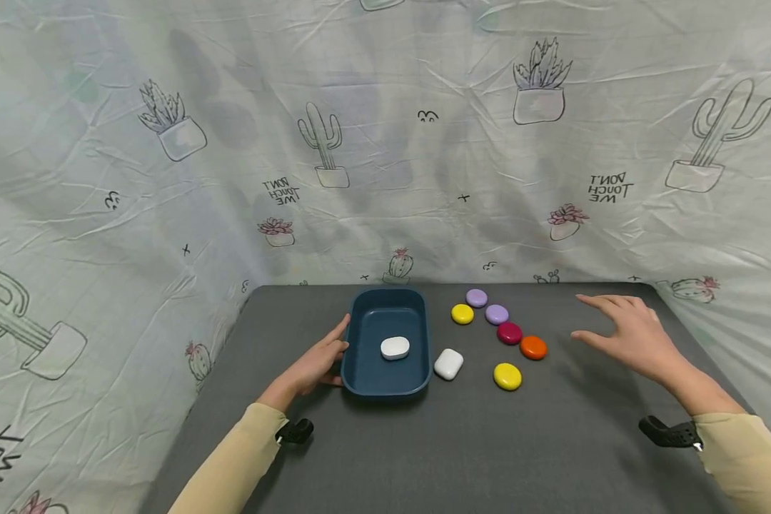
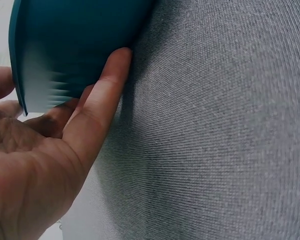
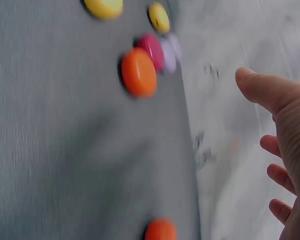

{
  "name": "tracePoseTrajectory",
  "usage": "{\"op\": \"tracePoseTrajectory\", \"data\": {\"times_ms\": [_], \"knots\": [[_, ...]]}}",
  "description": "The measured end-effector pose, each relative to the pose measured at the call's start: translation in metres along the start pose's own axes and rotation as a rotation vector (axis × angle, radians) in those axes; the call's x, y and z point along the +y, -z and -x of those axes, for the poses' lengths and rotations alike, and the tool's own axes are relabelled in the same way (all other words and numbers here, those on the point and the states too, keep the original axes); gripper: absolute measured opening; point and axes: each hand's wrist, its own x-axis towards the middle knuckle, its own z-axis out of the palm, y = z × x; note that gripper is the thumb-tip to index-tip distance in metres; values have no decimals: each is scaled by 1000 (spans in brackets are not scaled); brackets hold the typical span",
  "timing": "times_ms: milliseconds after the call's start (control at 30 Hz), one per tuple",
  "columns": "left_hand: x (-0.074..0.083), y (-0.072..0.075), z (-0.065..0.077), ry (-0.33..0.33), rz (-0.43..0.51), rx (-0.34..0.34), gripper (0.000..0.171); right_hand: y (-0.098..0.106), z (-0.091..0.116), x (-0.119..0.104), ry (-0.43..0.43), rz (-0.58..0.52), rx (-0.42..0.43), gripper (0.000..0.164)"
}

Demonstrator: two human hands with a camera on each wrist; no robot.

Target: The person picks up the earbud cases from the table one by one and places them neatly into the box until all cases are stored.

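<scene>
A dark-blue rectangular tray with rounded corners (image 1: 385, 384), probably plastic, sat left of the middle of the grey fabric-topped desk (image 1: 488, 442). The left hand (image 1: 311, 364) lay against its left side, fingers nearly straight along the outer wall. The tray looked light and stiff, apt to slide if pushed, its raised rim the surest hold.

One glossy white rounded block (image 1: 395, 348) lay inside it; another white block (image 1: 449, 364) lay just to its right. The right hand (image 1: 642, 339) hovered over the desk's right side, empty, thumb and fingers apart. To its left were a shiny orange domed disc (image 1: 533, 348), a crimson disc (image 1: 510, 333), two lilac discs (image 1: 497, 314) and two yellow discs (image 1: 507, 376). All these pieces seemed light, hard and slick, unlikely to break, and best pinched low across opposite edges, since fingertips could skid on the curved tops.
</scene>
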Motion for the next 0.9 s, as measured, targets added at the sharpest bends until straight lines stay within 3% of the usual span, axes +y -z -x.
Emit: {"op": "tracePoseTrajectory", "data": {"times_ms": [267, 600, 900], "knots": [[-1, 2, 1, 7, 15, 5, 65, 16, 17, 49, -201, -44, -35, 81], [0, 2, 2, -2, 20, 6, 65, 16, 30, 75, -222, -84, -24, 76], [1, 2, 0, 6, 31, 2, 65, 5, 41, 93, -307, -39, -256, 94]]}}
